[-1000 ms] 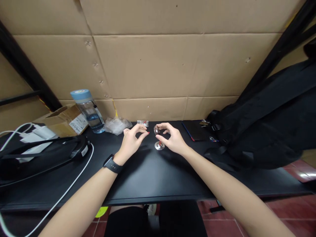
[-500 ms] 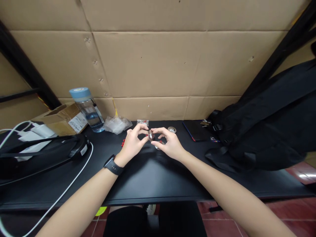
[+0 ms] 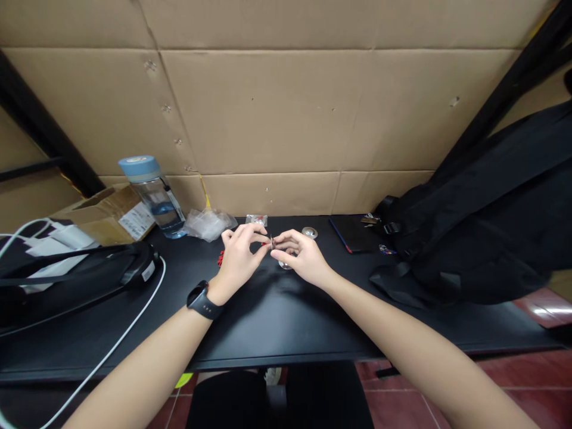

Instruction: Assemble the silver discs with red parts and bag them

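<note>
Above the black table, my left hand (image 3: 243, 249) and my right hand (image 3: 304, 255) meet at the fingertips. Pinched between them is a small shiny metal disc (image 3: 271, 243), now seen edge-on as a thin line. Both hands have thumb and fingers closed on its rim. A bit of red shows beside the disc at my left fingertips. Under my right hand a round metal piece (image 3: 285, 264) lies on the table, partly covered by the fingers. Another round metal piece (image 3: 309, 233) lies just behind that hand. Small red pieces (image 3: 220, 258) lie left of my left hand, partly hidden by it.
A bottle with a blue lid (image 3: 152, 196), crumpled clear plastic bags (image 3: 210, 224) and an open cardboard box (image 3: 111, 211) stand at the back left. A white cable (image 3: 134, 325) crosses the left side. A dark flat case (image 3: 353, 235) and a black backpack (image 3: 482, 226) are right.
The metal disc has turned between my fingers, from showing its shiny face to standing edge-on. The view has shifted slightly; both hands stay almost in place.
</note>
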A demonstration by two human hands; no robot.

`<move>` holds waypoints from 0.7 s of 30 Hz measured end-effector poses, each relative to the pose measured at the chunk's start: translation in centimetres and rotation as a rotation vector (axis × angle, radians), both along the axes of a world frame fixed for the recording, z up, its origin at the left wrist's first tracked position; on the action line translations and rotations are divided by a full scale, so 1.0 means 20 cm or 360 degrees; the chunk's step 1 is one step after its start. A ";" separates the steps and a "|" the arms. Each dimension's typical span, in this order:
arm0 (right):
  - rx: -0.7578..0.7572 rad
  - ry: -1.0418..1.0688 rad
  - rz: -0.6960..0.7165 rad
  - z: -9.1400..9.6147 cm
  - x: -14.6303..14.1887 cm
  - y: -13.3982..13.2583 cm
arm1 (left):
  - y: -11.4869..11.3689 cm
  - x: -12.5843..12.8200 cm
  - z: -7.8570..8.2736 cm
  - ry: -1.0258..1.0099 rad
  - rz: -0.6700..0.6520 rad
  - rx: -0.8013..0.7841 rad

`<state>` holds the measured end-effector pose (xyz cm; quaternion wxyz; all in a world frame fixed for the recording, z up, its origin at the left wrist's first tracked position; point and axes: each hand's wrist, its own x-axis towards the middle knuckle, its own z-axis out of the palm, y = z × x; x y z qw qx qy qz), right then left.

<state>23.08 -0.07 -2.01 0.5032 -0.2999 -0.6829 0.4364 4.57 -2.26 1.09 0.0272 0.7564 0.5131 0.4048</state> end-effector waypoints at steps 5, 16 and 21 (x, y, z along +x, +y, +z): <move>-0.0102 0.0028 0.0016 -0.01 0.01 0.01 | 0.00 0.00 0.00 0.0248 -0.0018 0.0136; 0.0325 -0.0233 -0.0042 0.01 0.06 0.04 | 0.00 -0.03 0.02 0.0295 -0.0150 -0.0044; 0.0205 -0.0311 0.0123 0.05 0.08 0.05 | 0.00 -0.03 0.03 0.0332 -0.0170 0.0058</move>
